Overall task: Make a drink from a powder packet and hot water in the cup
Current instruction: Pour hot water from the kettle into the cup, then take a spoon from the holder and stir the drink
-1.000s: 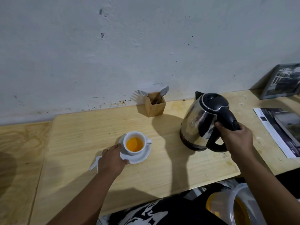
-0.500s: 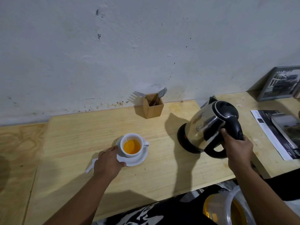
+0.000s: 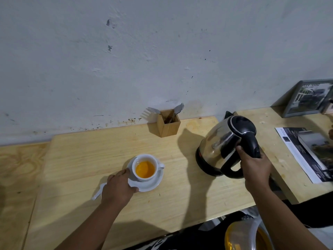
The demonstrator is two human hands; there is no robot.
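Note:
A white cup (image 3: 145, 168) holding orange liquid stands on a white saucer (image 3: 153, 184) on the wooden table (image 3: 90, 150). My left hand (image 3: 118, 188) grips the saucer's near-left rim. A torn white packet (image 3: 98, 192) lies on the table, partly hidden under that hand. To the right, a steel kettle (image 3: 219, 147) with a black lid and handle is tilted, its base near the tabletop. My right hand (image 3: 255, 168) is closed around the kettle's black handle.
A wooden holder (image 3: 168, 126) with forks stands by the wall behind the cup. Magazines (image 3: 310, 152) lie at the right, and a framed picture (image 3: 310, 98) leans on the wall. A clear container (image 3: 248, 235) sits below the table's front edge.
The kettle has shifted right, away from the cup, and sits lower and more tilted. My left hand stays on the saucer.

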